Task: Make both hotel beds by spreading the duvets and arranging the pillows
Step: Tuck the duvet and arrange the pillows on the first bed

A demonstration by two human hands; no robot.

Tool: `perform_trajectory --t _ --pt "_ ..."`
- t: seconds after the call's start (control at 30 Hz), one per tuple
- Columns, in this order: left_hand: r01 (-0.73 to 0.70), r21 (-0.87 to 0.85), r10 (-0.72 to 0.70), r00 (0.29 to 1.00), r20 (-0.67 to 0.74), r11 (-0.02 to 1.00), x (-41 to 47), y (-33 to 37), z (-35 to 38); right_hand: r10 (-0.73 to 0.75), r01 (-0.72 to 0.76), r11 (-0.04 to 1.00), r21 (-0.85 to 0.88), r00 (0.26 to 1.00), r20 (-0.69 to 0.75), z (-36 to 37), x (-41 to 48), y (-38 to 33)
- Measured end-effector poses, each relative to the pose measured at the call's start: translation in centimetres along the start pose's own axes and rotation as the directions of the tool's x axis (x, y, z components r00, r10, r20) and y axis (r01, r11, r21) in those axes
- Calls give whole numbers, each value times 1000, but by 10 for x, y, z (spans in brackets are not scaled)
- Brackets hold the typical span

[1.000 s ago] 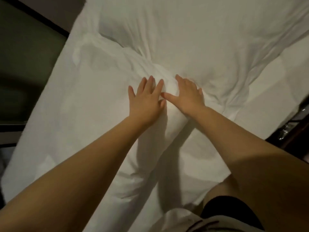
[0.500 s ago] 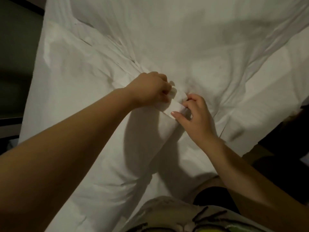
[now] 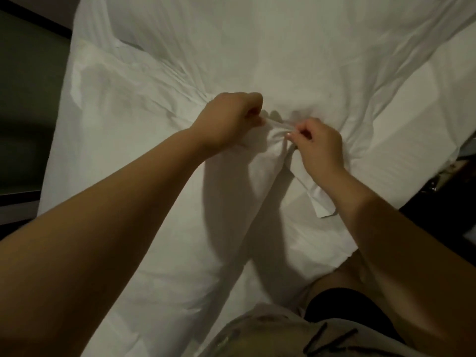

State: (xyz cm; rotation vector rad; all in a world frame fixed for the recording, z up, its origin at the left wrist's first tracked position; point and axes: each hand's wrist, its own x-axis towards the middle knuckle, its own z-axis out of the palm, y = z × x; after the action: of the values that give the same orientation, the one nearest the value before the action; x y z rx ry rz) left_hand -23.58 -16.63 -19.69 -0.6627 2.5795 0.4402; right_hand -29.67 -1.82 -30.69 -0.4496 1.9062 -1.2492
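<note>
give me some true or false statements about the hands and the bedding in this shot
1. The left hand and right hand both pinch the white fabric. True.
2. The left hand lies flat with straight fingers. False: its fingers are curled round the fabric.
3. The fabric between the hands is bunched into wrinkles. True.
4. The hands are at opposite edges of the bed. False: they are close together near its middle.
</note>
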Motion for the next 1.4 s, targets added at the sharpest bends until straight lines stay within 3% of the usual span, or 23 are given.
perform_trajectory --t 0.13,0.23,0.4,0.5,0.6,0.7,0.87,0.97,1.13,1.4 --pt "48 152 -84 966 244 987 13 -9 4 44 -44 999 -8 993 106 8 -3 3" --pt "56 244 -139 930 340 968 13 -10 -7 52 -59 998 28 973 224 4 -4 -5" --pt "66 468 -335 786 520 881 13 -21 -51 39 21 981 -193 952 305 17 -3 -25" --pt "13 601 -253 914 317 799 19 -28 -63 17 87 939 -334 954 298 19 7 -37" --pt "60 570 -134 987 89 820 18 -28 -42 -11 83 934 -347 979 204 13 14 -36" --pt "157 491 -177 984 -6 857 9 -25 -19 -35 80 885 -459 994 105 18 6 -32" --pt "224 405 -149 967 -208 886 -30 -31 -12 -246 221 781 -584 968 36 44 -23 -60" --pt "295 328 -201 935 -292 898 -72 -33 -12 -281 290 759 -583 953 108 62 -49 -85" --pt "448 204 -398 884 -244 870 -147 -30 -1 -212 340 685 -644 939 270 75 -100 -110" --pt "483 167 -403 842 -359 859 -270 -29 3 -318 423 556 -716 904 288 114 -202 -146"
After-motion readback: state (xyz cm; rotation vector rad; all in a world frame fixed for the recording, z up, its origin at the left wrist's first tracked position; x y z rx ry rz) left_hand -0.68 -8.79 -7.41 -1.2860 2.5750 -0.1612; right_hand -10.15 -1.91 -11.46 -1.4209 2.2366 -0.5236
